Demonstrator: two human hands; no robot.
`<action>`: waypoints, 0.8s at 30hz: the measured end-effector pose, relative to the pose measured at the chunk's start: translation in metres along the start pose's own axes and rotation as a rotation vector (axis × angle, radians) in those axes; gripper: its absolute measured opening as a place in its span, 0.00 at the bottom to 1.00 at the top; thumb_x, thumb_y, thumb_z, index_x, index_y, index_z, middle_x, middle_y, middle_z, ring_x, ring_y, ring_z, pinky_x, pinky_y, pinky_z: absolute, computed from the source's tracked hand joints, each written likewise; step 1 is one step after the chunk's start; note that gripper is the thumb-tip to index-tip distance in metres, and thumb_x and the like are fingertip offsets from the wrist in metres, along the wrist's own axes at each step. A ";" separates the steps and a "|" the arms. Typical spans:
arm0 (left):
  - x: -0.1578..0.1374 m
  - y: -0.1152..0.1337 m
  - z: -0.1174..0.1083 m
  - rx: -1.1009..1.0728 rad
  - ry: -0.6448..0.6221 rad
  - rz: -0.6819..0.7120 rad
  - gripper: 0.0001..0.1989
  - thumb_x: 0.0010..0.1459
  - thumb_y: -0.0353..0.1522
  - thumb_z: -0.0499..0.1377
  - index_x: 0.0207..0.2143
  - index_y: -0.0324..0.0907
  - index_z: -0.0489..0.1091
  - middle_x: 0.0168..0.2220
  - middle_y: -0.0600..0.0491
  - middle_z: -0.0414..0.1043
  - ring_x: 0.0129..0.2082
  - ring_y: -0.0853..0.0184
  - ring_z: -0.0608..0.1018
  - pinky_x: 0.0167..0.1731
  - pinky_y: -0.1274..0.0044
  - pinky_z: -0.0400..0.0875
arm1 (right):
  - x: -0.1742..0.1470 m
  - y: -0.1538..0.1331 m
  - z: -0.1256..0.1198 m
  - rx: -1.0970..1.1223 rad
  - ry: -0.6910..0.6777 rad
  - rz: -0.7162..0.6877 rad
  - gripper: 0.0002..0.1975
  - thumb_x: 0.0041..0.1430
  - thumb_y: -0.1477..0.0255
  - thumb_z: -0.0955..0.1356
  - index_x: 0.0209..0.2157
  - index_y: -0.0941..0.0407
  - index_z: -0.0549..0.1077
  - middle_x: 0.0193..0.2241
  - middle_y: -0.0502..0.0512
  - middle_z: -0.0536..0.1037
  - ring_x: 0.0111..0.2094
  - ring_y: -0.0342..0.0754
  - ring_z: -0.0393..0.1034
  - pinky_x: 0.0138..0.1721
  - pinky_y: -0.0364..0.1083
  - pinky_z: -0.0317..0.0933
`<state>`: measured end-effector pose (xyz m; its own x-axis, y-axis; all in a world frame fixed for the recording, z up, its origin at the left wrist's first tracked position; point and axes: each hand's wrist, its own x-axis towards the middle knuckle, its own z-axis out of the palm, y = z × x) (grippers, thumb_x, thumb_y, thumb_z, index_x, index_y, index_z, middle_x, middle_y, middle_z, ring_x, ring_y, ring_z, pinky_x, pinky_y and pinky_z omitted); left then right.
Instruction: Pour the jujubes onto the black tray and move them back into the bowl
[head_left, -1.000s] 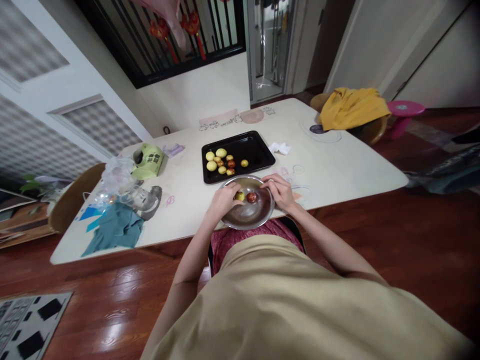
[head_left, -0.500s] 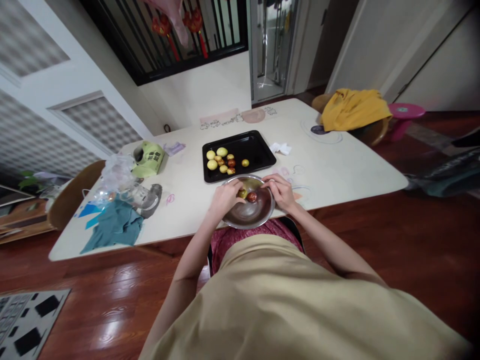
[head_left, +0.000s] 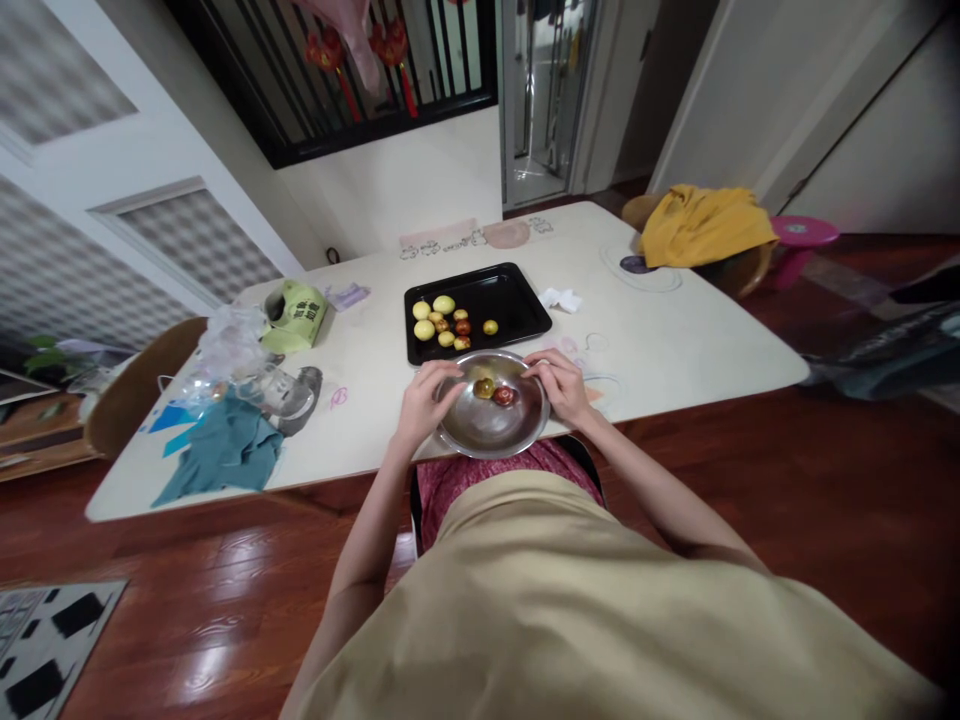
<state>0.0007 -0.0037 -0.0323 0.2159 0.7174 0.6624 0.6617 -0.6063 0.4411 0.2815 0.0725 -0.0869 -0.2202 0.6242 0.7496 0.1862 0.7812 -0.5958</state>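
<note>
Left hand (head_left: 426, 402) spread loose, right hand (head_left: 561, 386) pinching the metal bowl (head_left: 491, 432) at the worktop's near edge (head_left: 345, 476): likely light, stiff, slick, best held by the rim!

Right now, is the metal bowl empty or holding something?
Not empty, though far from full: a yellowish-green fruit and a reddish-brown fruit sit in the metal bowl, bare metal showing around them.

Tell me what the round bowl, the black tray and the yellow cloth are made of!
Bowl: metal, probably steel; silvery and shiny, with bright reflections.
Tray: perhaps coated metal, maybe plastic; smooth, evenly black.
Yellow cloth: some fabric, fibre unclear; matte, with soft folds.
</note>
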 end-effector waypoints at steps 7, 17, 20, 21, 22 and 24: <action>-0.017 -0.019 0.010 -0.131 0.243 0.005 0.13 0.77 0.37 0.55 0.41 0.43 0.77 0.43 0.47 0.82 0.47 0.60 0.83 0.51 0.64 0.79 | 0.019 0.004 -0.006 -0.040 -0.019 0.025 0.21 0.77 0.61 0.62 0.34 0.52 0.82 0.41 0.58 0.84 0.45 0.55 0.78 0.49 0.57 0.72; -0.022 -0.020 0.010 -0.201 0.059 0.077 0.22 0.79 0.39 0.48 0.42 0.42 0.80 0.45 0.43 0.83 0.50 0.57 0.83 0.52 0.61 0.77 | 0.108 0.059 0.033 -0.448 -0.359 0.148 0.12 0.70 0.73 0.66 0.48 0.55 0.81 0.49 0.61 0.82 0.54 0.59 0.73 0.57 0.56 0.69; -0.023 -0.021 0.011 -0.207 0.056 0.096 0.23 0.79 0.39 0.47 0.41 0.42 0.80 0.45 0.43 0.83 0.49 0.57 0.84 0.51 0.62 0.76 | 0.127 0.072 0.048 -0.567 -0.490 0.209 0.14 0.72 0.69 0.66 0.50 0.57 0.82 0.50 0.65 0.82 0.56 0.62 0.71 0.57 0.58 0.69; -0.024 -0.021 0.012 -0.209 0.057 0.098 0.23 0.79 0.38 0.47 0.41 0.42 0.80 0.45 0.44 0.83 0.49 0.57 0.84 0.50 0.62 0.76 | 0.131 0.075 0.052 -0.584 -0.531 0.222 0.14 0.73 0.68 0.66 0.50 0.57 0.82 0.50 0.66 0.82 0.55 0.62 0.71 0.57 0.58 0.69; -0.024 -0.021 0.012 -0.210 0.057 0.098 0.23 0.79 0.38 0.47 0.41 0.42 0.80 0.44 0.44 0.83 0.48 0.58 0.84 0.50 0.62 0.76 | 0.134 0.077 0.055 -0.590 -0.567 0.232 0.14 0.74 0.67 0.66 0.48 0.57 0.83 0.49 0.67 0.82 0.55 0.62 0.71 0.56 0.57 0.69; -0.024 -0.021 0.013 -0.204 0.059 0.090 0.23 0.79 0.38 0.47 0.41 0.42 0.80 0.44 0.44 0.83 0.47 0.58 0.83 0.50 0.63 0.76 | 0.136 0.080 0.059 -0.578 -0.615 0.240 0.14 0.74 0.64 0.67 0.45 0.56 0.84 0.47 0.65 0.83 0.53 0.60 0.72 0.54 0.54 0.69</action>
<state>-0.0090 -0.0042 -0.0656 0.2216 0.6396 0.7360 0.4816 -0.7281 0.4878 0.2097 0.2209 -0.0498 -0.5589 0.7952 0.2351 0.7129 0.6056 -0.3535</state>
